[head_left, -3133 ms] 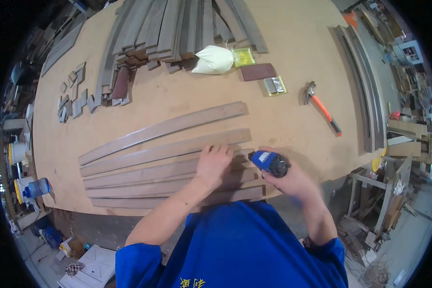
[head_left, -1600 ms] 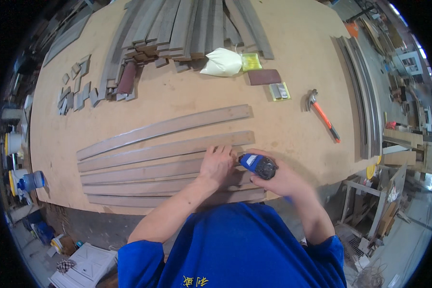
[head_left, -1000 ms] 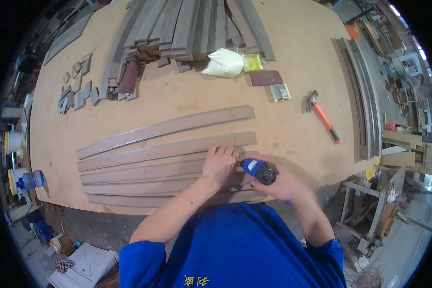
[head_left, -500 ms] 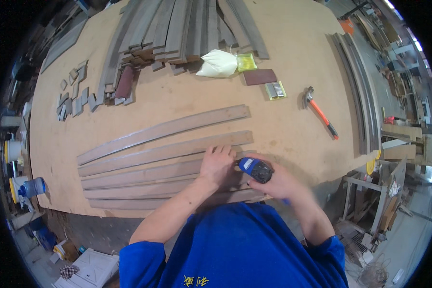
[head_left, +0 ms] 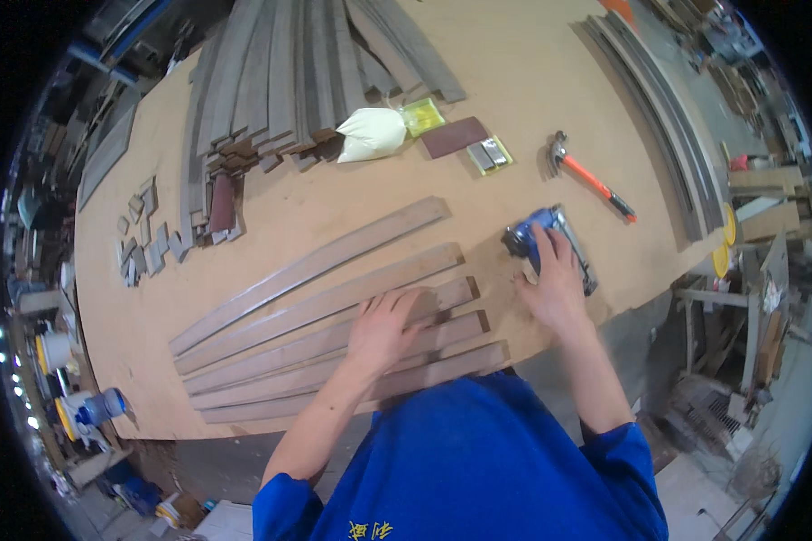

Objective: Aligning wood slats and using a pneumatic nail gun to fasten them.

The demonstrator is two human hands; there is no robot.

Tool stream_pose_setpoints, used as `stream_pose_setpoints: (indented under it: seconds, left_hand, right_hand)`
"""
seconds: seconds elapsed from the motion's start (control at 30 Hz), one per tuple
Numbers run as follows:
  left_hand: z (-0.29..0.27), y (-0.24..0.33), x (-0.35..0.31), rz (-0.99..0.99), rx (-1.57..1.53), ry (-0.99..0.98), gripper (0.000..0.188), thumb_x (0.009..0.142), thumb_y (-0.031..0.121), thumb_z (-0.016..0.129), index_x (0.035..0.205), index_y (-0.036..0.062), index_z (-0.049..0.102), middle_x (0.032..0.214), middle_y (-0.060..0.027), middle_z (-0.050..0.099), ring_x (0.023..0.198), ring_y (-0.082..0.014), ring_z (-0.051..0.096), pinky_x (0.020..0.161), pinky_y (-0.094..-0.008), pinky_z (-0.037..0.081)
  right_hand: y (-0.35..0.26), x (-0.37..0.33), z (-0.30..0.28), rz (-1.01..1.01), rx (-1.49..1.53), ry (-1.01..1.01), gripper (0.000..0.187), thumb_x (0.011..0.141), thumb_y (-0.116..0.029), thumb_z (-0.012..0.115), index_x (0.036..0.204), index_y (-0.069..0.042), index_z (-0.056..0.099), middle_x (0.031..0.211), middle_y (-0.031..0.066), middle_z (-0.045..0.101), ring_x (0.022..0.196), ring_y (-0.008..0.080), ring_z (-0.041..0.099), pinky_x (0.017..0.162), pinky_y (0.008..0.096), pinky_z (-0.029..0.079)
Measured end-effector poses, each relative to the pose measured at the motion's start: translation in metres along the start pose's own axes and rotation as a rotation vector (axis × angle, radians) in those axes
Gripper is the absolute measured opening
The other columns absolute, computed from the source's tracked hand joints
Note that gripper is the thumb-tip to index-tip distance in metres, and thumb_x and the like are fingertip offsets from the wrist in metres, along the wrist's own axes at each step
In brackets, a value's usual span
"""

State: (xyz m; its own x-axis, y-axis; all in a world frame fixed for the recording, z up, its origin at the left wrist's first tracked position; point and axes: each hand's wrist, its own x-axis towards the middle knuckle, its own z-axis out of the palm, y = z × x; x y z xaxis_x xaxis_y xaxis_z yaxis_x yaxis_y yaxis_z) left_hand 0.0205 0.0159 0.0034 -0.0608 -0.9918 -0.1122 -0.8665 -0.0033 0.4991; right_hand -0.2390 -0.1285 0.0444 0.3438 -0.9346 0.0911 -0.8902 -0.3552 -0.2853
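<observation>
My right hand (head_left: 558, 287) is around a blue and black nail gun (head_left: 543, 219), which rests on its side on the table, right of the wooden strips. The thumb stands apart from the fingers, with part of the blue body between them. My left hand (head_left: 388, 326) lies palm down over several long, narrow wooden strips (head_left: 334, 307), fingers stretched out and holding nothing. These strips lie side by side in front of me, spreading slightly toward the left. The left hand covers part of the middle ones.
Beyond lie a large stack of grey-brown boards (head_left: 289, 72), a white bag (head_left: 372, 135), sandpaper (head_left: 453, 137) and a small pack of fasteners (head_left: 489, 155). An orange-handled claw hammer (head_left: 591, 178) lies at right, near long boards (head_left: 659, 117). Small wood offcuts (head_left: 144, 239) are scattered at left.
My right hand has carried the nail gun off the strips to the right and down onto the table. My left hand stays over the strips, with fingers flatter. The whole view has shifted.
</observation>
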Motion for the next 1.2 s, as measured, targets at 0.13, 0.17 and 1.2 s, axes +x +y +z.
stream_pose_setpoints:
  seconds: [0.13,0.17,1.2]
  left_hand:
    - [-0.009,0.013,-0.021,0.022,0.013,0.059,0.052,0.081,0.025,0.080,0.129,0.0101,0.065,0.124,-0.0089,0.065,0.116,-0.0287,0.060,0.095,-0.0425,0.046]
    - [-0.010,0.018,-0.024,0.035,0.033,-0.007,0.051,0.081,0.025,0.081,0.127,0.0094,0.066,0.123,-0.0087,0.065,0.115,-0.0284,0.060,0.095,-0.0420,0.046]
    - [0.027,0.077,0.015,0.050,0.370,-0.117,0.052,0.074,0.023,0.086,0.119,0.0052,0.067,0.109,-0.0082,0.067,0.103,-0.0265,0.062,0.086,-0.0420,0.044]
  right_hand:
    - [0.001,-0.037,0.011,-0.009,0.499,-0.256,0.038,0.085,-0.020,0.073,0.121,-0.010,0.068,0.107,0.0126,0.070,0.103,0.0361,0.066,0.093,0.0465,0.052]
    - [0.000,-0.050,0.015,0.017,0.507,-0.249,0.038,0.085,-0.020,0.073,0.121,-0.010,0.068,0.107,0.0126,0.070,0.103,0.0361,0.066,0.093,0.0465,0.052]
    - [-0.004,-0.109,0.061,0.179,0.481,-0.087,0.027,0.080,-0.022,0.076,0.106,-0.017,0.076,0.096,-0.0010,0.072,0.103,0.0230,0.059,0.086,0.0472,0.040]
